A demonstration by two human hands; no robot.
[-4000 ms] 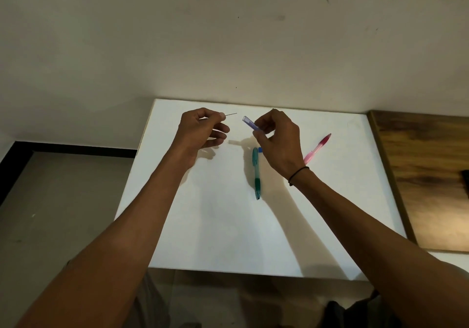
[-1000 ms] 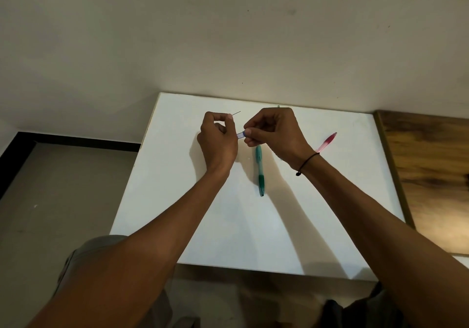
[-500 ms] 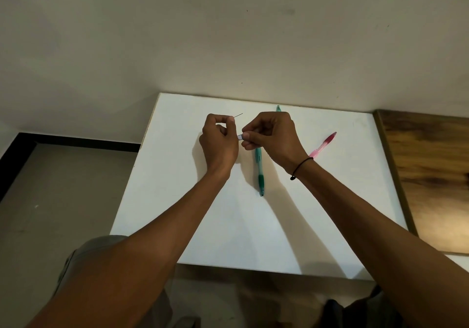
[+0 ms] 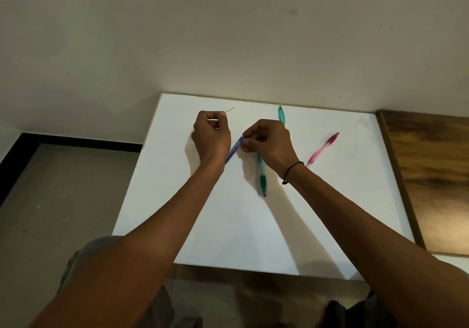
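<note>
While the left hand (image 4: 212, 137) pinches a thin lead (image 4: 230, 110), the right hand (image 4: 269, 142) pinches a blue pencil (image 4: 234, 150), its lower end hidden behind the left wrist.

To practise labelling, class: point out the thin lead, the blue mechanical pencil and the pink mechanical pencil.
thin lead (image 4: 230, 110), head view, on the bare stretch that shows against the table.
blue mechanical pencil (image 4: 234, 150), head view, middle of the visible barrel.
pink mechanical pencil (image 4: 323, 149), head view, middle of its barrel.

We pinch a thin dark lead (image 4: 230, 110), its end slanting upward. Our blue pencil (image 4: 234, 150) tilts, gripped at its top.
</note>
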